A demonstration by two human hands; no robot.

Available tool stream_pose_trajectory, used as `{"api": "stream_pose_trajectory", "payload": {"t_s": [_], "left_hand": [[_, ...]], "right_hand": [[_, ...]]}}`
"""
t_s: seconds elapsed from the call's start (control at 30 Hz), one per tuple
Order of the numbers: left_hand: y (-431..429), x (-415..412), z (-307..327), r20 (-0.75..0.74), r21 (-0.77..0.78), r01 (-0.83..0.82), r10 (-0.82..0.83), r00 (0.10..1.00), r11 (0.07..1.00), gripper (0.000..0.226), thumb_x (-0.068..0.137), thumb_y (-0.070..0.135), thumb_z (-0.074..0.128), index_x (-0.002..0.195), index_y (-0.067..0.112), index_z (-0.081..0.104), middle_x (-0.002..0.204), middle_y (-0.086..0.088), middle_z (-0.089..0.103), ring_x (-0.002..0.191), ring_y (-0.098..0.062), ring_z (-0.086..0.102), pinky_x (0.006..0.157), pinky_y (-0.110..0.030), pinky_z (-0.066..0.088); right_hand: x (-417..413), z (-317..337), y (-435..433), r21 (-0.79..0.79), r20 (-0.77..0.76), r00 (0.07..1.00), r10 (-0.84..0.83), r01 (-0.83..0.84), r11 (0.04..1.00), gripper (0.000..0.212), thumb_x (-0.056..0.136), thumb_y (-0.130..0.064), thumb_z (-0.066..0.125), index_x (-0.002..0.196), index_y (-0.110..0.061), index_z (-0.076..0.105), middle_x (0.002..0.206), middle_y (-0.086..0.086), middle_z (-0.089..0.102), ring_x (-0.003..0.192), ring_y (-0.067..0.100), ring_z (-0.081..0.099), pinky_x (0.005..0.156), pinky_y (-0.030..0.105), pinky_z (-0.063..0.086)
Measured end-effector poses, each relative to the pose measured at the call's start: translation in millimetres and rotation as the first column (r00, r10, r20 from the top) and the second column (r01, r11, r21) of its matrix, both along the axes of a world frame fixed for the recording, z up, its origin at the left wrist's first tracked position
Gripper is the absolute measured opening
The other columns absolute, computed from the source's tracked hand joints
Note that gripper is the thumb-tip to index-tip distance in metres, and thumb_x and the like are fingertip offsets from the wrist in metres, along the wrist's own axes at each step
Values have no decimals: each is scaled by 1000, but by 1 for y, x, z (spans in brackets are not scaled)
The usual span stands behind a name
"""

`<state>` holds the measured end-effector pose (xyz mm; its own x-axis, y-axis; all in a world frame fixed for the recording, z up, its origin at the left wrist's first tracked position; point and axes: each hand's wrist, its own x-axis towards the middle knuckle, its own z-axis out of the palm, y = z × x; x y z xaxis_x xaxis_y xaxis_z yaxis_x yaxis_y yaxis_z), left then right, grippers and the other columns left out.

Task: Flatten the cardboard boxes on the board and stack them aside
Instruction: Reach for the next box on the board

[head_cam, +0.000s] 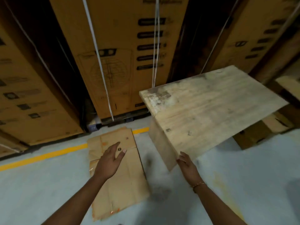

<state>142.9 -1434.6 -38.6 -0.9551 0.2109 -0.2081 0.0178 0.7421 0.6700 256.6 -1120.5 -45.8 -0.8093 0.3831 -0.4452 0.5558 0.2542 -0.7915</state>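
Tall printed cartons fill the upper frame: one at the left point(24, 103), one in the centre point(116, 46), and one at the upper right point(253, 43), with dark gaps between them. White straps point(103, 75) run down their faces. The centre carton carries a fan drawing point(108, 72) and rows of black labels point(150, 46), too blurred to read. A yellow line point(48, 155) crosses the pale grey floor point(40, 192) at mid-left. A dark smudge point(160, 194) marks the floor at lower centre.

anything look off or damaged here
Two small things. The flattened cardboard lies on the floor with its far end over the yellow floor line, and it is creased, with a ragged near edge. The wooden board has pale, worn patches near its far left corner. Nothing looks spilled.
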Motion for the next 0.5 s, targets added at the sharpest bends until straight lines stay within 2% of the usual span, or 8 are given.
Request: {"api": "stream_pose_trajectory", "payload": {"t_s": [0.07,0.2,0.3,0.5], "left_hand": [[40,-7,13,-25,15,58,-57,998,998,59,98,57,42,150,30,36,156,3,38,141,-19,38,107,-34,34],[128,-16,33,-3,45,161,-161,987,986,66,94,68,37,151,36,33,159,7,31,142,-19,35,107,-45,42],[204,-9,45,-43,44,237,-235,971,971,64,96,65,35,152,34,33,158,4,34,144,-19,33,112,-38,32],[361,17,56,-72,103,347,-341,937,932,59,96,65,36,149,37,36,155,7,37,140,-17,38,109,-35,35]], "right_hand": [[12,14,30,2,-38,998,-59,59,998,55,98,-38,56,147,-18,42,144,3,50,123,14,49,96,25,36],[39,39,108,40,-108,984,-140,146,989,52,98,-38,55,146,-21,43,144,0,49,122,11,47,96,25,35],[65,49,176,34,-137,970,-203,209,977,52,98,-40,56,145,-22,44,145,1,49,123,12,48,100,26,37],[109,68,306,62,-175,951,-256,270,961,50,97,-43,55,141,-23,48,141,0,54,118,8,51,96,25,41]]}}
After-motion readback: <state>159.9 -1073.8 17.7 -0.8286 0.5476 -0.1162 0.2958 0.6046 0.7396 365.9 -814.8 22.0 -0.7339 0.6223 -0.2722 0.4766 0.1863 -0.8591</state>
